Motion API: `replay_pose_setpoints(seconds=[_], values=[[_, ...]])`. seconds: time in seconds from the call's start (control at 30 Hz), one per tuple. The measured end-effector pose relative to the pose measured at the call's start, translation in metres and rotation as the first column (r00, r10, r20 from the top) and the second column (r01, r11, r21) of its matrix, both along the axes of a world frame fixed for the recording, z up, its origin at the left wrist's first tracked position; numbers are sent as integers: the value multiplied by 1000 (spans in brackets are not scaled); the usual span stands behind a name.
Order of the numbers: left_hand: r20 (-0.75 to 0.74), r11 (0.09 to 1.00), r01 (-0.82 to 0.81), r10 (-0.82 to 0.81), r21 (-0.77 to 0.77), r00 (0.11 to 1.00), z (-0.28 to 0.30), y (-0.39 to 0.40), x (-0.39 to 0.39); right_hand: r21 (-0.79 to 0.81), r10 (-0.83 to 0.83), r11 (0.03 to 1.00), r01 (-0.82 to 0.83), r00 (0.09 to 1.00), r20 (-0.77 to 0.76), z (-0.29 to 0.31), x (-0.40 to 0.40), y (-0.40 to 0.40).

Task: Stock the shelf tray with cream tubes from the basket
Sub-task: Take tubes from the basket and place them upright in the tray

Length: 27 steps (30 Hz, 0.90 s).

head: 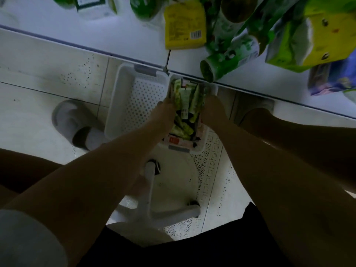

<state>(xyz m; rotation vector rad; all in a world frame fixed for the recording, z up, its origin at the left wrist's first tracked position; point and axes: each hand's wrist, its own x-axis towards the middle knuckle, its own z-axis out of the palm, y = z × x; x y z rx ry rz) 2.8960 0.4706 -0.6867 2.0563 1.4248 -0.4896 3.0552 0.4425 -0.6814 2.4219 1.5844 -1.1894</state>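
Between my two hands is a clear shelf tray (211, 87) packed with green and white cream tubes (185, 99) standing on end. My left hand (166, 110) grips its left side and my right hand (210, 109) grips its right side; the fingertips are hidden behind it. The tray hangs over a white basket (185, 149) on the floor, which holds more green tubes (183, 128) and pink-and-white packs.
An empty white perforated basket (134, 105) lies left of the full one. A white stool (171, 189) stands below my arms. My slippered foot (75, 120) is at the left. The white shelf edge (115, 53) runs across the top, with green and yellow packets (185, 26) above.
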Motion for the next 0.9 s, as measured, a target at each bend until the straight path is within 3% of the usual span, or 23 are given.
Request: replay_pose_setpoints(seconds=[0.13, 0.3, 0.4, 0.57, 0.7, 0.8, 0.9], values=[[84, 999, 3, -6, 39, 996, 0, 0, -2, -15, -75, 997, 76, 997, 30, -7, -16, -4], [122, 996, -74, 81, -56, 989, 14, 10, -5, -53, -218, 975, 214, 973, -78, -6, -21, -12], [153, 987, -136, 148, -82, 977, 17, 4, -12, -160, -207, 970, 181, 966, -158, 3, -17, -10], [152, 965, -254, 262, -66, 953, 31, 3, -24, -89, -236, 972, 219, 929, -287, 37, -7, -9], [294, 954, -300, 292, -16, 910, 61, 20, -33, -43, -191, 981, 190, 899, -395, 80, -3, -3], [474, 922, -382, 364, -61, 802, 102, 38, -36, -18, -221, 971, 239, 864, -453, 116, -3, 6], [603, 942, -332, 289, -42, 744, 158, 57, -37, 53, -136, 981, 185, 863, -487, 158, -3, 17]])
